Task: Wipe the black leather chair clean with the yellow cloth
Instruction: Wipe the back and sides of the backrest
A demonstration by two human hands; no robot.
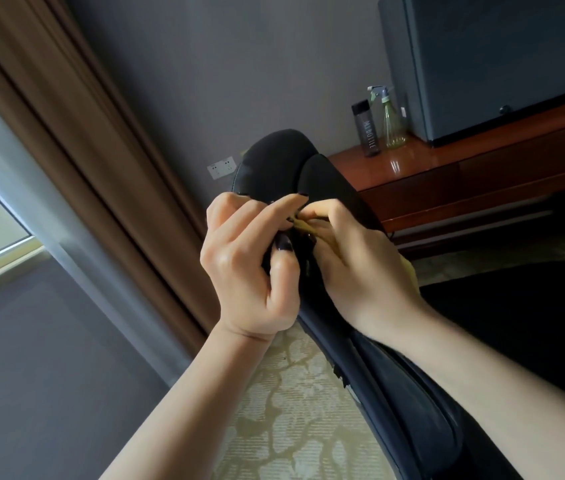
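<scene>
Both hands meet in the middle of the frame at the edge of the chair (334, 188), just below its rounded headrest. The left hand (246, 265) is curled, thumb pressed on the black leather and fingers wrapped behind the edge, with the index finger stretched toward the cloth (303, 226). It seems to be bracing the chair and perhaps spreading a seam so the fabric can get in.

The right hand (353, 261) is closed round the cloth. A bunched yellow strip shows between its fingertips and a loose corner hangs out below the palm. Holding it bunched gives a narrow point, which suits working a crease rather than a broad panel. How deep it sits in the gap is hidden by the fingers.

The seat fills the right of the frame, and the back runs down toward the lower centre over the patterned carpet (291, 410). At the upper right, the desk (447, 174) carries 2 containers, a dark bottle (365, 133) and a spray bottle (393, 123), within reach, probably the cleaning liquid. A brown curtain (66, 133) hangs at the left.
</scene>
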